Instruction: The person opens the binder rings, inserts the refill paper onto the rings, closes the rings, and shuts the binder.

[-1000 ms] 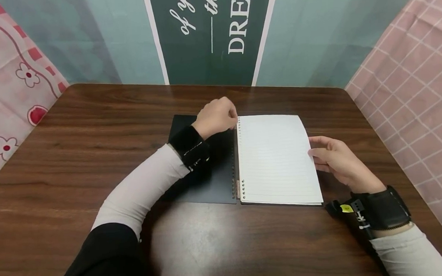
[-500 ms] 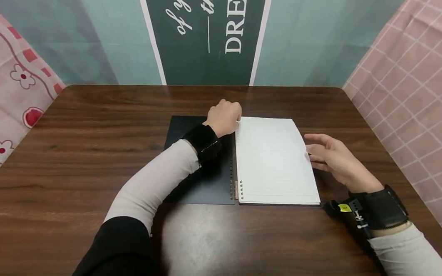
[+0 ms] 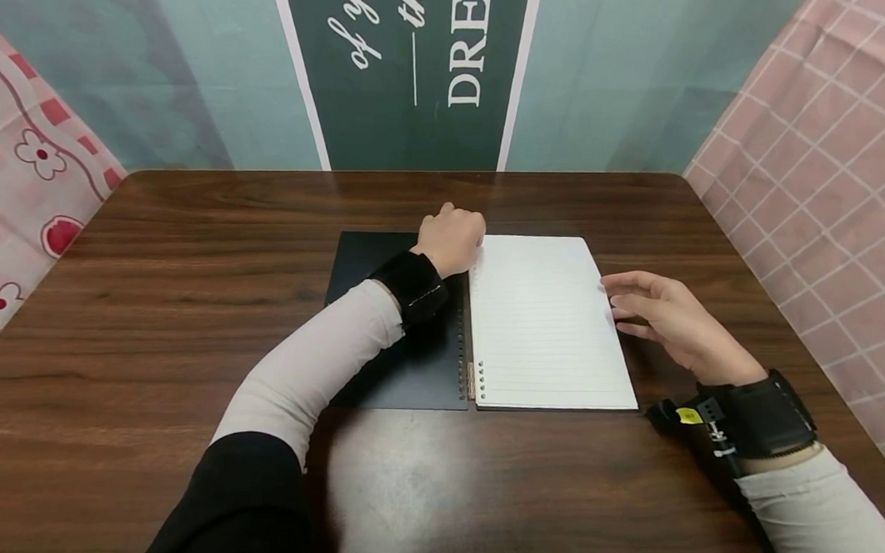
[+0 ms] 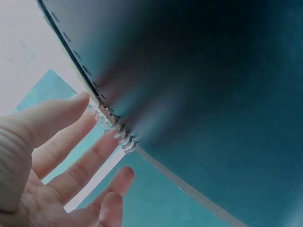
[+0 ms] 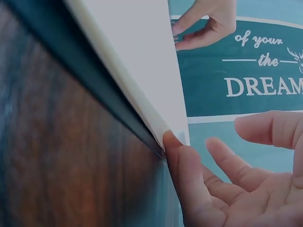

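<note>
A ring-bound notebook lies open on the table, its dark cover (image 3: 410, 382) to the left and a stack of lined white pages (image 3: 550, 329) to the right. My left hand (image 3: 451, 240) is at the far end of the spine. In the left wrist view, thumb and fingers pinch around the clear binding rings (image 4: 116, 126) there. Beside the right edge of the pages is my right hand (image 3: 666, 319), fingers loosely bent. One fingertip touches the page edge (image 5: 163, 124) in the right wrist view; the thumb stands apart from it.
The brown wooden table (image 3: 153, 342) extends around the notebook. Behind it hangs a teal cloth (image 3: 597, 76) with white lettering. Pink patterned cloths stand at the left (image 3: 12, 232) and the right (image 3: 846, 230). Black bands circle both wrists.
My left hand has moved right and slightly nearer onto the spine's far end. The top page's raised right edge lies flatter. My right hand has loosened its thumb from the page edge.
</note>
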Action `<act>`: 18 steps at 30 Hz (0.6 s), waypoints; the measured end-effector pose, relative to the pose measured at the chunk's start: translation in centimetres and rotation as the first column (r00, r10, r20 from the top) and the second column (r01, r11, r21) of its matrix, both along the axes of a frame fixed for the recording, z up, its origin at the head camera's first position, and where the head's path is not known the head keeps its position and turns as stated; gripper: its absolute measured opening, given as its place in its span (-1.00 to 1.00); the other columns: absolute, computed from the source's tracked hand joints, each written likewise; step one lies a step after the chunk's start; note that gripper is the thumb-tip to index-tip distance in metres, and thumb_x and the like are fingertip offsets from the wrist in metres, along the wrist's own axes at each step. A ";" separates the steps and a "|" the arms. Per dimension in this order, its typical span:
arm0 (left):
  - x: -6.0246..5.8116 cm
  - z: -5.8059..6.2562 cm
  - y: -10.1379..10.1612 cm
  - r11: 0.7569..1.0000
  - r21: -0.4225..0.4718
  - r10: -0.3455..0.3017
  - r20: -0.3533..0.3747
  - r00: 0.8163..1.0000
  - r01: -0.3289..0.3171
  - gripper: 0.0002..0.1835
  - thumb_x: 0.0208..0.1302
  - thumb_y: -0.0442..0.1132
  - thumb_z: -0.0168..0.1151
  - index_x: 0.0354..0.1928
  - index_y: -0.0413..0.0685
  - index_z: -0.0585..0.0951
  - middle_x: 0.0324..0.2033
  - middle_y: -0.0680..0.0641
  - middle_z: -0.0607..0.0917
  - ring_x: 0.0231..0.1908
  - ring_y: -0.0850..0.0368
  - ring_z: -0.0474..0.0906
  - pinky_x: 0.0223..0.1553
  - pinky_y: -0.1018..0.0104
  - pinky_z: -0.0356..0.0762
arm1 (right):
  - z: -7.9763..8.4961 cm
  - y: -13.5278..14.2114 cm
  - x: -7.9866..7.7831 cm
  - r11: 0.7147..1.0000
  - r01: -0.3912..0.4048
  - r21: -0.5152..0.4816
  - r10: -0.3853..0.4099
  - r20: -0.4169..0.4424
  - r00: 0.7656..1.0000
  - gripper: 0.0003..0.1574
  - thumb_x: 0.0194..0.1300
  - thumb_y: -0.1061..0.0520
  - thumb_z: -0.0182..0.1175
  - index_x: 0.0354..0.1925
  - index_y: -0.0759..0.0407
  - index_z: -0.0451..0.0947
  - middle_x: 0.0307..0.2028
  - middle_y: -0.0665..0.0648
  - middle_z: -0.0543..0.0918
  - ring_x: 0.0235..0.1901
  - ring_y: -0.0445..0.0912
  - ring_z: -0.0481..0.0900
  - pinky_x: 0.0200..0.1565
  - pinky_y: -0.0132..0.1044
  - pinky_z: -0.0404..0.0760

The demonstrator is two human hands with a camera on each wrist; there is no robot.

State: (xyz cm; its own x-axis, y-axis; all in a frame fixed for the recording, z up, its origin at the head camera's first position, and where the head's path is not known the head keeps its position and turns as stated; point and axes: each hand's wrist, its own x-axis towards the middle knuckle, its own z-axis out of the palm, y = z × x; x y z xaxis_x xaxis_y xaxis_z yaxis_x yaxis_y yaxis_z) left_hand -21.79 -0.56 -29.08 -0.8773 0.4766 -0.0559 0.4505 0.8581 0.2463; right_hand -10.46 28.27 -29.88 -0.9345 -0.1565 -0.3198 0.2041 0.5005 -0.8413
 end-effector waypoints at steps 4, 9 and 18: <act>0.1 0.0 0.3 0.998 -0.056 -0.008 -0.005 1.000 0.008 -0.79 0.46 -0.31 0.06 -0.07 -0.04 0.69 -0.02 -0.07 0.69 -0.01 -0.03 0.42 -0.02 0.03 0.51 | 0.2 0.0 0.1 1.000 0.002 0.027 -0.002 -0.007 1.000 -0.32 0.56 -0.03 -0.04 0.45 0.29 0.15 0.41 0.30 0.23 -0.05 -0.41 0.52 -0.04 -0.55 0.56; 0.1 0.0 0.4 0.997 -0.083 -0.006 0.010 1.000 0.007 -0.79 0.47 -0.30 0.04 -0.04 -0.05 0.66 -0.02 -0.09 0.63 0.02 -0.04 0.39 0.01 0.03 0.52 | 0.5 0.0 0.0 0.997 -0.004 0.075 0.005 -0.005 1.000 -0.36 0.56 -0.03 -0.05 0.42 0.27 0.20 0.41 0.29 0.27 -0.03 -0.40 0.51 -0.03 -0.55 0.53; 0.5 0.3 -0.5 1.000 0.007 -0.016 0.101 0.995 0.015 -0.70 0.48 -0.27 0.02 0.10 -0.03 0.66 0.14 -0.12 0.57 0.12 -0.09 0.39 0.11 -0.05 0.47 | 1.0 -0.3 -0.6 0.985 -0.028 0.167 0.032 -0.020 0.999 -0.36 0.55 -0.01 -0.03 0.43 0.28 0.21 0.40 0.35 0.32 0.07 -0.19 0.53 0.04 -0.40 0.54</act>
State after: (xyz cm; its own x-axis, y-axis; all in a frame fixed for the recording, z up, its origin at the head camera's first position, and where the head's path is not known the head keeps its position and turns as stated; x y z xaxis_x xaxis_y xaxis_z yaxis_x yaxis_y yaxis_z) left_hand -21.26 -1.09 -28.74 -0.8598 0.4910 -0.1404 0.4366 0.8493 0.2967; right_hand -11.03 27.99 -28.89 -0.9373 -0.1311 -0.3228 0.1686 0.6401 -0.7496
